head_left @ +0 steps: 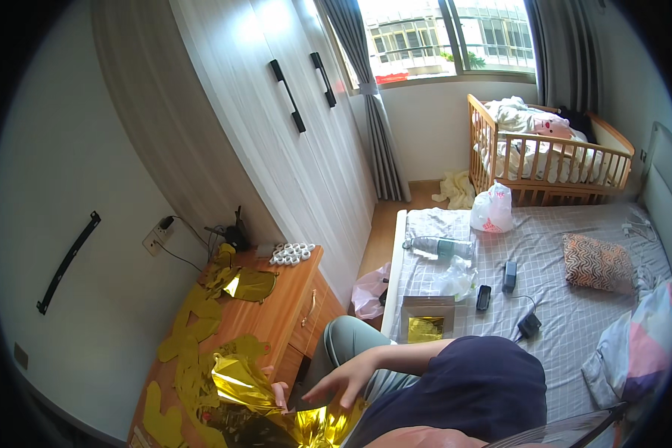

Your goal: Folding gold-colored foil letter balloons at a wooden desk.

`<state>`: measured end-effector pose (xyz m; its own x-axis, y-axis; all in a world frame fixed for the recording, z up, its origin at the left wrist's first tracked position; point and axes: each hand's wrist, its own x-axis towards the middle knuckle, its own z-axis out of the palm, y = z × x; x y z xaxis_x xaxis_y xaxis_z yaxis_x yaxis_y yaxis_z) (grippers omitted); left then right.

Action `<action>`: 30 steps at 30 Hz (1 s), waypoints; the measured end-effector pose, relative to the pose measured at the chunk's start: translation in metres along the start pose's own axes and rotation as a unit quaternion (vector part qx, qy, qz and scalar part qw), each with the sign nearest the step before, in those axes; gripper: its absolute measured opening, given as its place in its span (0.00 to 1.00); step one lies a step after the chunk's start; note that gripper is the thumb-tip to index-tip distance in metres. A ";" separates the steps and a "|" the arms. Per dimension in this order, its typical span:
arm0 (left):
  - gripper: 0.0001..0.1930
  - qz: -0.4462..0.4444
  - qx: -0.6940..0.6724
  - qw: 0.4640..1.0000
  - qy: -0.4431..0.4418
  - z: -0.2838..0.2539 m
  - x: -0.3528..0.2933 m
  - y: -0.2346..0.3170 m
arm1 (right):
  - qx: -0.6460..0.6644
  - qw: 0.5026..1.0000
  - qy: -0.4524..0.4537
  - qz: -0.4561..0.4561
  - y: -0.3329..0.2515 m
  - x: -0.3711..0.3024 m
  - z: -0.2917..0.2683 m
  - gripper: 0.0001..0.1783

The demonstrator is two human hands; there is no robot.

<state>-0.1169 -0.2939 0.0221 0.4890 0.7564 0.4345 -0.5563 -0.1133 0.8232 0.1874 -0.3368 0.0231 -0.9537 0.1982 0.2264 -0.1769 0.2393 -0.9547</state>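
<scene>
My left hand (279, 396) is mostly hidden behind crumpled, shiny gold foil; a few of its fingertips show, closed on a gold foil balloon (243, 381) that looks flat and uninflated. From the right, my right hand (353, 375) reaches over with its fingers spread and nothing in them. Just below it, more of the bright foil (317, 427) lies bunched near my lap. Several flat gold balloons (196, 319) with rounded outlines lie on the wooden desk (280, 317), some overlapping.
White rolls (293, 254) stand at the desk's far corner by a black device (237, 237). On the bed (560, 231) lie a bottle (440, 246), an open package with gold foil (425, 327), a charger (529, 325), a patterned pillow (597, 263) and a plastic bag (493, 207). A crib (549, 149) stands beyond.
</scene>
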 end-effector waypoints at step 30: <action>0.39 -0.081 0.143 0.973 0.163 0.017 -0.094 -0.148 | -0.188 0.905 0.375 0.076 0.047 0.080 -0.004 0.11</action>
<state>-0.0695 -0.3589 -0.1344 0.2893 0.9380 0.1908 -0.2574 -0.1158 0.9593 0.1034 -0.3060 -0.0031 -0.5015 0.8116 0.2997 0.1717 0.4329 -0.8849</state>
